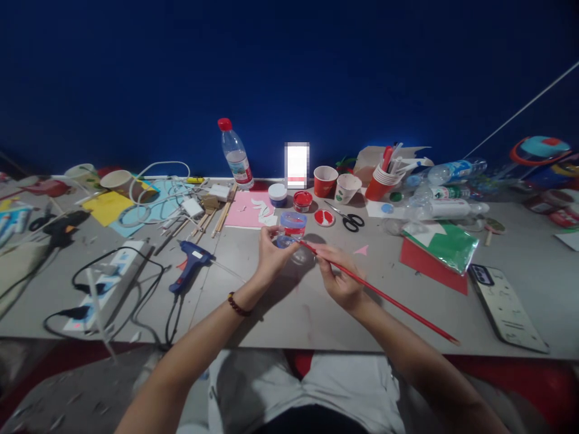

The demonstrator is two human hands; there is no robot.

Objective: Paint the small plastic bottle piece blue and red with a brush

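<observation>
My left hand is closed around a small clear plastic piece with bluish rims and a red band on its side. In my right hand is a long, thin red paintbrush, held like a pen. Its tip points at the plastic piece, close to my left fingers; whether it touches cannot be seen clearly. Just beyond my hands stand an open jar of red paint and a white-lidded jar. A round, red-smeared lid lies to their right.
A blue glue gun and a white power strip with tangled cords lie left. Black scissors, paper cups and clear bottles are to the right. A phone rests near the front edge. A red-capped bottle stands behind.
</observation>
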